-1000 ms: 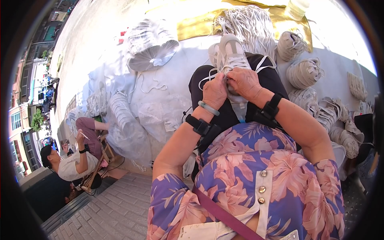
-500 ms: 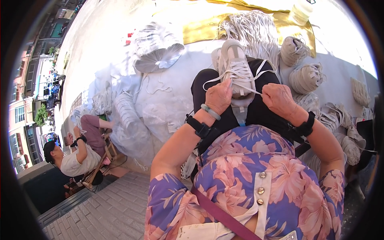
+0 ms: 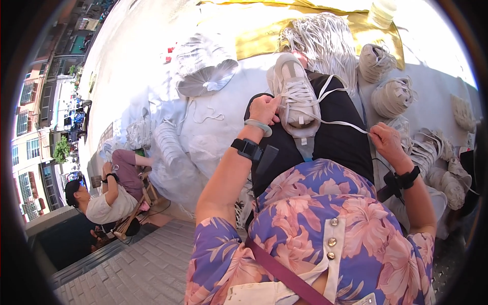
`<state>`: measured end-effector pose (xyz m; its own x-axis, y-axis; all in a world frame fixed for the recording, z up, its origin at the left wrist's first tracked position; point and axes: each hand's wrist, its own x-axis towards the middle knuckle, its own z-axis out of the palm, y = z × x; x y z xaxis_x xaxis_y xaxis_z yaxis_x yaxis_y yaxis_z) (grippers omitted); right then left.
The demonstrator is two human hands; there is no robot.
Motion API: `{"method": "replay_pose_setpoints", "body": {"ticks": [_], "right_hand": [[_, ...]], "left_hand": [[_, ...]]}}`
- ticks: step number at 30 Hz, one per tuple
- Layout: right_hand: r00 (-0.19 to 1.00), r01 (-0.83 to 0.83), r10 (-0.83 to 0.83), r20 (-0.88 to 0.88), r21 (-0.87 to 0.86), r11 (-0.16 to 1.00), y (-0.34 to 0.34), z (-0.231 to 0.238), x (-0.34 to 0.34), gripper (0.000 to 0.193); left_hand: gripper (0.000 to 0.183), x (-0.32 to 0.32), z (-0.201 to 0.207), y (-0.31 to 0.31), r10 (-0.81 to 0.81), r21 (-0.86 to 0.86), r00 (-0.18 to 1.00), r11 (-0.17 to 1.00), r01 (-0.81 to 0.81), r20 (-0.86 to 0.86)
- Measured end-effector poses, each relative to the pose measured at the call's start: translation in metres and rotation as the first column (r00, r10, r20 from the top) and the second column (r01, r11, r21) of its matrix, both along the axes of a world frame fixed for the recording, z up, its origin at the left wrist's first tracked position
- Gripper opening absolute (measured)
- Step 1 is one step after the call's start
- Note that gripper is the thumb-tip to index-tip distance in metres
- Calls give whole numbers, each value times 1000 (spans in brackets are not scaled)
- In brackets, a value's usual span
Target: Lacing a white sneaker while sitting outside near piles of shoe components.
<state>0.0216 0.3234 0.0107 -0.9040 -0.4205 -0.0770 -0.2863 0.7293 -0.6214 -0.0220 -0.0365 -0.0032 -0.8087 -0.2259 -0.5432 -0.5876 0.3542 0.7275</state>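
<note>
A beige-and-white lace-up sneaker [image 3: 301,113] rests between my black-trousered knees, its toe pointing away from me. White laces cross its upper. My left hand [image 3: 265,109] is closed at the shoe's left edge, thumb and forefinger pinched on the lace beside the eyelets. Out to the right, my right hand [image 3: 387,141] is closed on the end of a shoelace [image 3: 341,123] that runs from the shoe's opening. Another loose length of lace loops up on the shoe's right side. Part of a second shoe shows behind the toe.
Beyond the shoe, a thick heap of white laces [image 3: 325,46] lies on yellow cloth [image 3: 259,39]. Rolled lace bundles [image 3: 391,96] stand at the right. A plastic-wrapped bundle [image 3: 206,66] and crumpled clear plastic [image 3: 175,165] lie to the left. A seated person [image 3: 109,203] works at far left.
My right hand has moved right and toward me, drawing the lace out longer. My left hand has shifted left to the shoe's edge. The sneaker has tilted and moved slightly left.
</note>
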Motion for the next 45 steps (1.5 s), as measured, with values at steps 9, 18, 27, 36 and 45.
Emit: {"method": "replay_pose_setpoints", "body": {"ticks": [9,18,27,36,45], "right_hand": [[913,-165,163,-375,26,986,-63,8,-23,28],[920,-320,338,-200,118,940,-114,-1,-32,18],[918,-287,264,-295,-35,957,-100,12,-23,6],[940,-134,128,-315,1,991,-25,35,13,7],[992,-111,87,-93,-299,948,-85,7,-30,11]], "left_hand": [[13,-1,-2,-6,76,447,988,895,-8,-132],[13,13,13,-28,-305,479,917,784,394,-256],[16,12,-3,-23,-66,476,932,846,242,-356],[14,18,-24,-3,-212,28,821,963,267,-530],[11,14,0,26,-386,-434,639,896,89,-665]]}}
